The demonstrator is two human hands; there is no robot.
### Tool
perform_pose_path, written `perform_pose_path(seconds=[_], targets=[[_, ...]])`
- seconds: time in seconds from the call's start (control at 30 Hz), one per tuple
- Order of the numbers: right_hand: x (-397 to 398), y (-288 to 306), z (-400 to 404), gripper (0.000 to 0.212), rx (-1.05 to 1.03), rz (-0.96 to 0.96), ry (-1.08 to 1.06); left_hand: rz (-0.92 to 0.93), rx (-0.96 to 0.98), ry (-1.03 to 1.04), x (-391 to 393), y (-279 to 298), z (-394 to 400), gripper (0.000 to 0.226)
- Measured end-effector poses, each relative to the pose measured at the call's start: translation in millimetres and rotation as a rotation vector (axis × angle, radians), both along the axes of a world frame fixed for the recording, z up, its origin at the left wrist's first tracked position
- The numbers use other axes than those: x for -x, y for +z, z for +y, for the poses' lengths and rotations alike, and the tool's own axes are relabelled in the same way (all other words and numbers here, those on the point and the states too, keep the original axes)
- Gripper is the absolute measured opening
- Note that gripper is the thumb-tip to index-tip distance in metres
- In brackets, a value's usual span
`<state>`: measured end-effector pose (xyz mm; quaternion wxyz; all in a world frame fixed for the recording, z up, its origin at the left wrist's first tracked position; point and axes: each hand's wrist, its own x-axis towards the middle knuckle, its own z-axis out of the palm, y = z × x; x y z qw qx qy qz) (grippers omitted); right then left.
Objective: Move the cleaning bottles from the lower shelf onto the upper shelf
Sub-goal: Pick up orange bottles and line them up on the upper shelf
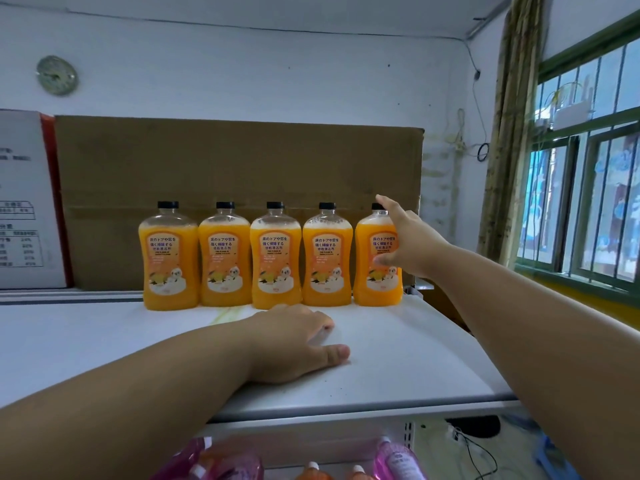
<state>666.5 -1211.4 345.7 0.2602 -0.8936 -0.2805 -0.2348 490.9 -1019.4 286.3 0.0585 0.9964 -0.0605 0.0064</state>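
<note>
- Five orange cleaning bottles [275,254] stand upright in a row along the back of the upper shelf [398,358], labels facing you, shoulders nearly touching.
- Your right hand [410,239] is at the rightmost bottle [375,254], fingers spread and lying along its side and neck rather than curled round it, apparently nudging it square with its neighbours.
- Your left hand [298,341] rests palm down on the shelf just before the row, fingers relaxed and holding nothing, likely bracing your reach.
- A flat brown cardboard sheet [239,174] backs the bottles and serves as a stop; a white printed box [26,202] stands to its left.
- Below the shelf edge, pink pouches [398,460] and orange-bodied, white-capped containers [313,472] show on the lower shelf; whether any are still to be moved cannot be told.
- Curtain and barred window flank the right side, well apart from the work.
</note>
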Motion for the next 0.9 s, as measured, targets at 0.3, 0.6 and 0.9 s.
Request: perform_pose_path(seconds=[0.3, 0.6, 0.9], targets=[[-5, -4, 6, 0.116, -0.019, -0.008, 0.005, -0.009, 0.012, -0.009, -5, -1, 3, 0.075], [-1, -12, 5, 0.116, 0.061, -0.064, -0.097, -0.048, 0.036, 0.034, -6, 2, 5, 0.071], [36, -22, 7, 0.106, 0.069, -0.23, -0.072, -0.172, -0.007, 0.085, 5, 12, 4, 0.06]])
